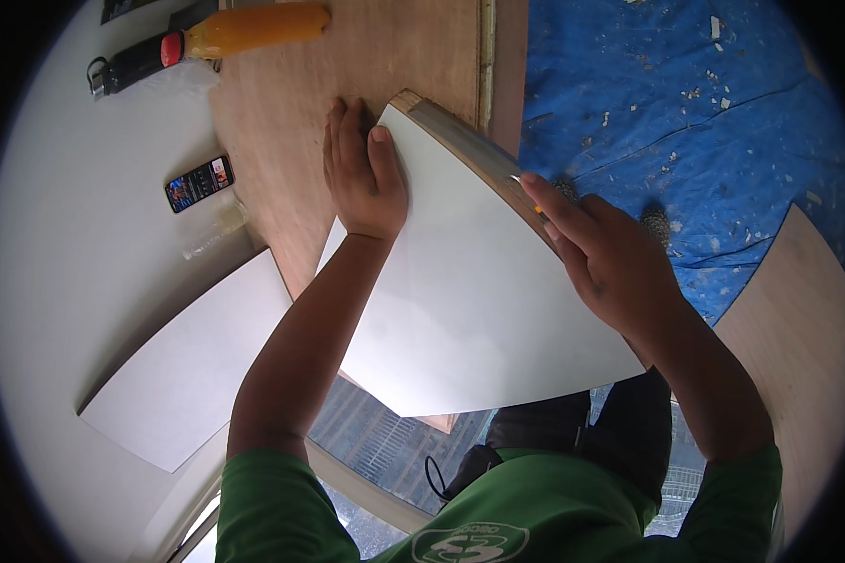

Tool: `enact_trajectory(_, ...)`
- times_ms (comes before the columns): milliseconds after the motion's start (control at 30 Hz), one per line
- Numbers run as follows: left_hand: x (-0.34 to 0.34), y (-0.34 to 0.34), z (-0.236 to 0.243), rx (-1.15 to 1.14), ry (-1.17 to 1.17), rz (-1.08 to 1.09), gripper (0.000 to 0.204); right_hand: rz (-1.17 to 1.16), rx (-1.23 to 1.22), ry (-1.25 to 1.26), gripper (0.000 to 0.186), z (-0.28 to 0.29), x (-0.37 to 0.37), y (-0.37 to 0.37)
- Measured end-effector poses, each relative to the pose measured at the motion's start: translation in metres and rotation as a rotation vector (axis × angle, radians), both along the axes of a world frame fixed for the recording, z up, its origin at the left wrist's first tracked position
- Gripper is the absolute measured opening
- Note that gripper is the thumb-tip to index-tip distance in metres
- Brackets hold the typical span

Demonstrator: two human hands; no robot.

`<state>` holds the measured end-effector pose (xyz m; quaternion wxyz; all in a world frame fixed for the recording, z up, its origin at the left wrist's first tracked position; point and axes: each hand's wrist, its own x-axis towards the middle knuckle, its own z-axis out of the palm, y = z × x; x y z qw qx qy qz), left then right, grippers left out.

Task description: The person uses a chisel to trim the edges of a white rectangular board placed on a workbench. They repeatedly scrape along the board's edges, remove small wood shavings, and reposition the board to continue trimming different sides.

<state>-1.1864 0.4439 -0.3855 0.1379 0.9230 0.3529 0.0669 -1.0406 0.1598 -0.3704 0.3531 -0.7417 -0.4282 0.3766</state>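
A white-faced panel (469, 272) lies in front of me, jutting past the wooden worktop toward my body. Its far right edge (465, 141) shows brown, with a greyish stretch along it. My left hand (361, 174) presses on the panel's left part, open, its fingers stretched out over the wood. At the right edge my right hand (610, 253) is closed around a small tool that looks like a utility knife (539, 210). Only its pale metal tip and a yellow bit show; the fingers cover the rest. The index finger extends along it, close to the panel's edge.
The wooden worktop (272, 113) carries an orange drink bottle (253, 31), a black bottle (131, 64) and a phone (199, 184) near the white wall. Another white panel (197, 361) leans at left. A blue sheet (620, 103) with scraps covers the floor; a wooden panel (789, 347) stands right.
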Motion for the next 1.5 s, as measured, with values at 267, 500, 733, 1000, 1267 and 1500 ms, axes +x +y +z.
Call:
enact_trajectory(267, 0.0006, -0.0016, 0.001, 0.01, -0.008, 0.001, 0.057, -0.029, 0.082, 0.023, 0.06, 0.0044, 0.0014, 0.0077)
enact_trajectory(500, 0.0002, -0.0016, 0.001, 0.004, 0.006, 0.007, 0.058, 0.017, -0.022, -0.005, 0.056, 0.0043, 0.0003, 0.0013)
enact_trajectory(733, 0.0013, -0.0017, 0.0019, -0.001, 0.01, 0.01, 0.059, 0.003, -0.005, 0.008, 0.058, 0.0015, -0.0009, 0.0011)
enact_trajectory(1000, 0.0004, -0.0011, 0.002, 0.01, 0.019, 0.001, 0.061, -0.001, 0.017, -0.02, 0.058, -0.0023, -0.0017, 0.0007)
enact_trajectory(1267, 0.0002, 0.0012, -0.0002, 0.065, 0.02, -0.079, 0.058, -0.034, 0.072, 0.005, 0.059, -0.0005, 0.0013, 0.0059)
enact_trajectory(1500, 0.0008, -0.0002, 0.001, 0.043, -0.012, -0.084, 0.055, 0.034, -0.006, 0.019, 0.056, 0.0015, 0.0034, 0.0031)
